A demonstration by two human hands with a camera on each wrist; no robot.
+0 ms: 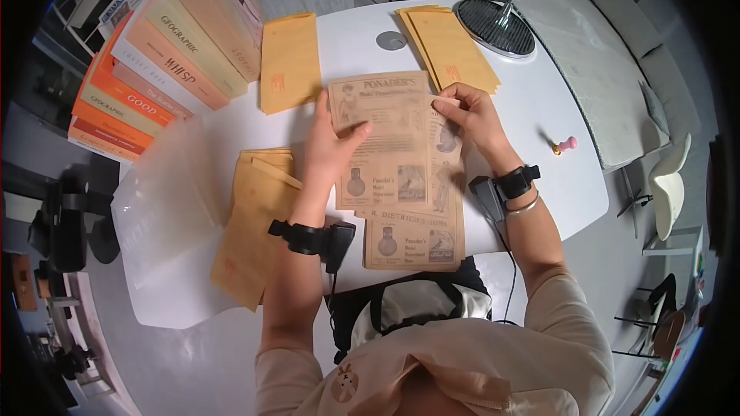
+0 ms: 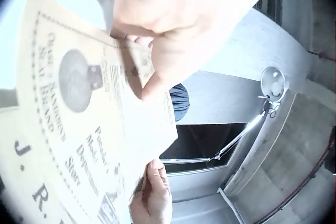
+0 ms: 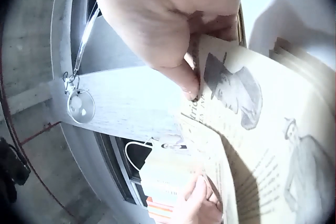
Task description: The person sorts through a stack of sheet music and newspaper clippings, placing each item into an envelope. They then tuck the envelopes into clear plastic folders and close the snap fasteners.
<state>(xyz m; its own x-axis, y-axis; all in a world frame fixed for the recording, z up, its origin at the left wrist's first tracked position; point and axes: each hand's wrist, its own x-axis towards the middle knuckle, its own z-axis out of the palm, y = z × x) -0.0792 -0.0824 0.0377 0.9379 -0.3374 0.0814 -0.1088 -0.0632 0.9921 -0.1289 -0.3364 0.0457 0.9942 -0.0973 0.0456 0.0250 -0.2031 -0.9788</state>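
My left hand [image 1: 333, 142] grips the left edge of a brown vintage-print sheet [image 1: 389, 135] headed "Ponader's", its thumb lying across the front. With thumb and fingers, my right hand [image 1: 476, 119] pinches the top corner of a second printed sheet [image 1: 447, 139], partly hidden behind the first. In the right wrist view, that second sheet [image 3: 247, 145] shows a face in a hat and a standing figure. Below both, more printed paper [image 1: 416, 250] lies at the table's near edge, its upper part covered by the held sheets.
Brown envelopes lie in piles at the back left [image 1: 289, 62], the back right [image 1: 455, 50] and the near left [image 1: 254, 239]. Upright books [image 1: 169, 46] and a translucent plastic sheet [image 1: 166, 200] occupy the left side. A lamp base [image 1: 493, 27] and a pink-handled stamp [image 1: 566, 145] are on the right.
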